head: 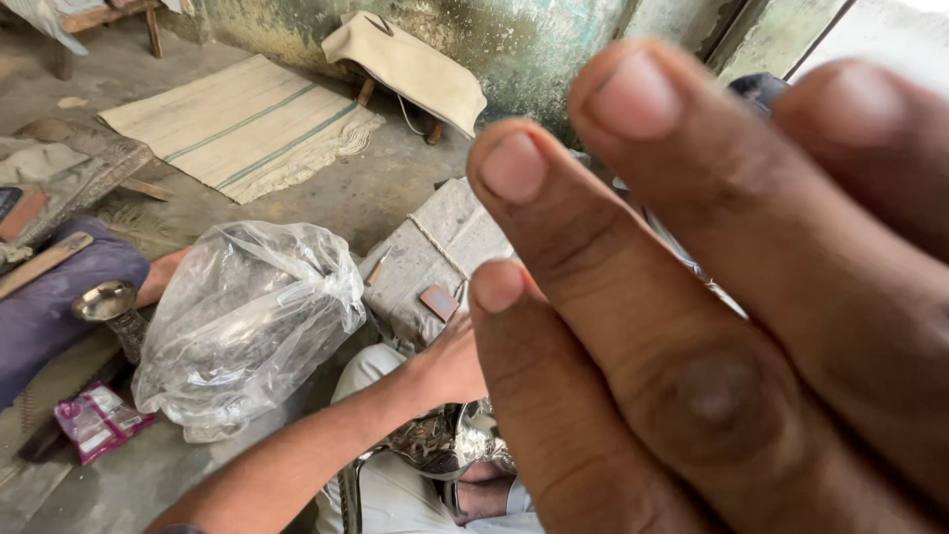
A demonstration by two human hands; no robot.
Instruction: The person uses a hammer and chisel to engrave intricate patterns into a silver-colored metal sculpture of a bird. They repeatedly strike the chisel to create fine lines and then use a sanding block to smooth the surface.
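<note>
My right hand (732,297) is raised very close to the camera, back side toward me, fingers straight and nearly side by side, with nothing seen in it. It fills the right half of the view. My left arm reaches from the bottom left to the centre, where my left hand (450,361) lies at the edge of a grey cloth-wrapped block (425,257); its fingers are hidden behind the right hand. A small reddish flat piece (440,302) lies on the block. An embossed silvery metal piece (445,445) rests on my lap just below the left wrist.
A tied clear plastic bag (247,316) stands left of my arm. Farther left are another person's purple-clad leg (49,297) and foot, a small metal cup-shaped piece (109,302) and a pink packet (99,420). A striped mat (237,124) and a padded stool (410,64) lie behind.
</note>
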